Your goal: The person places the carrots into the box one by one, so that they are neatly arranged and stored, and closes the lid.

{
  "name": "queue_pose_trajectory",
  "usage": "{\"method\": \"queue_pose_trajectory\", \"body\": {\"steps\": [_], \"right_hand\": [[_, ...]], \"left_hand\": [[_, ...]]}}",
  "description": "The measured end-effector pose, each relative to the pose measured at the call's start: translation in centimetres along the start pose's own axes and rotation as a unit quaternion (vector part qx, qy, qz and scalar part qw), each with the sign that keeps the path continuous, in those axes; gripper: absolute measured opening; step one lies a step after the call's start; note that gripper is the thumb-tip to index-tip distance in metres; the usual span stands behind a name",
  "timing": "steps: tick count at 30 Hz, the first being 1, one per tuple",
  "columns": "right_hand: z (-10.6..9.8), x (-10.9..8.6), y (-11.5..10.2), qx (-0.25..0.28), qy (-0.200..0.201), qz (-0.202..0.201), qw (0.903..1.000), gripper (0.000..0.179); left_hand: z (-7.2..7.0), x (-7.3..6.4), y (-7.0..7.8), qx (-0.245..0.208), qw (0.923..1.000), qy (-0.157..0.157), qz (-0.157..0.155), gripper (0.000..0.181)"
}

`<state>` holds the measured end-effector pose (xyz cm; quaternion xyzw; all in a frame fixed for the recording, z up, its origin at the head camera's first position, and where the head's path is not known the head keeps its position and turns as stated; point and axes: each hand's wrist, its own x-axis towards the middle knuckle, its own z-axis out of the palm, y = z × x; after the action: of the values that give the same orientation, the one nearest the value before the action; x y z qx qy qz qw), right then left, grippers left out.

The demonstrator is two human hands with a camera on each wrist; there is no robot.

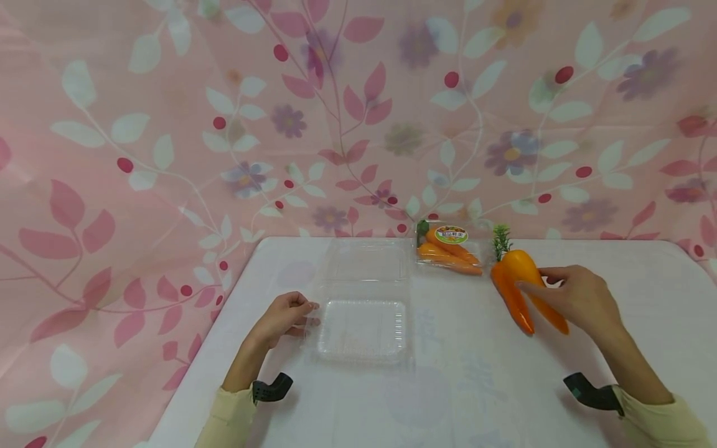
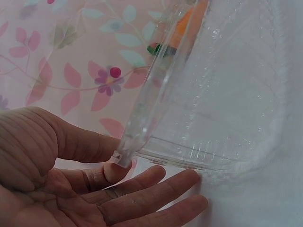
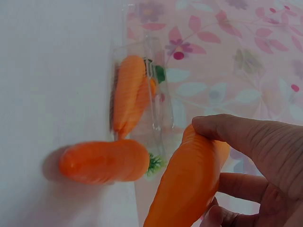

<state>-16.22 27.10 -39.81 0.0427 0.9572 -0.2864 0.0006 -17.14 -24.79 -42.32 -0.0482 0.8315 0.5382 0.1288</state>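
In the head view, my left hand [image 1: 284, 318] is at the left side of an open clear plastic clamshell box [image 1: 361, 356] with its lid folded back. Thumb and index finger pinch the box's rim [image 2: 124, 158] in the left wrist view, while the other fingers spread below it. My right hand [image 1: 579, 300] grips a yellowish-orange carrot [image 1: 521, 267] between thumb and fingers; the right wrist view shows this carrot [image 3: 184, 182] raised close to the camera. Beside it, a darker orange carrot [image 1: 512, 302] with a frilly green top [image 1: 501, 239] lies on the table.
At the back of the white table [image 1: 465, 404] stands a closed clear box with a label [image 1: 450, 234], holding orange carrots. Behind the table's far edge hangs a pink floral cloth [image 1: 358, 124]. Each wrist wears a black camera mount, left [image 1: 272, 388] and right [image 1: 592, 393].
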Motion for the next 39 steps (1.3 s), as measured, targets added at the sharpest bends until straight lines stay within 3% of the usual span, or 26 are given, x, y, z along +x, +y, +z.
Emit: {"method": "queue_pose_trajectory", "body": {"steps": [12, 19, 39], "right_hand": [[0.9, -0.4, -2.6, 0.012, -0.012, -0.041, 0.999, 0.074], [1.5, -0.6, -4.4, 0.029, -0.016, -0.048, 0.9983, 0.083], [3.7, -0.5, -7.8, 0.062, -0.019, -0.122, 0.9904, 0.071]], "left_hand": [[0.0, 0.1, 0.1, -0.004, 1.0, -0.002, 0.0, 0.022], [0.1, 0.1, 0.0, -0.001, 1.0, -0.002, -0.001, 0.022], [0.1, 0.0, 0.3, 0.008, 0.9999, 0.007, -0.005, 0.023]]}}
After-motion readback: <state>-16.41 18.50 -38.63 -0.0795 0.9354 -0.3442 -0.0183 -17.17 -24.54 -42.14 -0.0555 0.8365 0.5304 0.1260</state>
